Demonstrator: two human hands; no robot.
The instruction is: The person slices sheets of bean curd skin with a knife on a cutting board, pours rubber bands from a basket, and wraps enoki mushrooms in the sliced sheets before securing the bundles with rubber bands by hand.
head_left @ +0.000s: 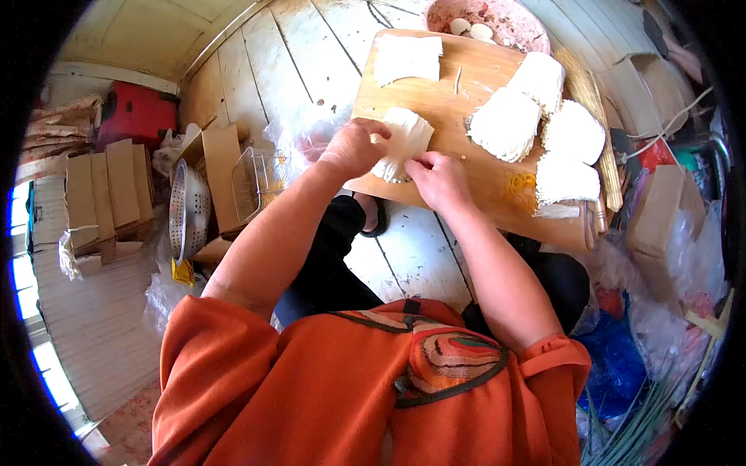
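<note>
My left hand (359,147) is at the left edge of a small stack of thin white sheets (409,136), its fingers curled and slightly blurred. At the lower right side of that stack, my right hand (439,179) pinches the edge of the sheets between thumb and fingers. The stack lies near the left edge of a wooden board (451,109). Another white stack (408,60) rests at the board's top left. Several thick white bundles (505,124) stand on the right side, beside yellow rubber bands (521,185).
A pink basin (497,19) with white pieces sits behind the board. A straw broom (590,101) lies along its right side. Clear plastic (299,132), a metal colander (190,211) and cardboard boxes (225,175) are at the left. Blue plastic (618,357) lies at the lower right.
</note>
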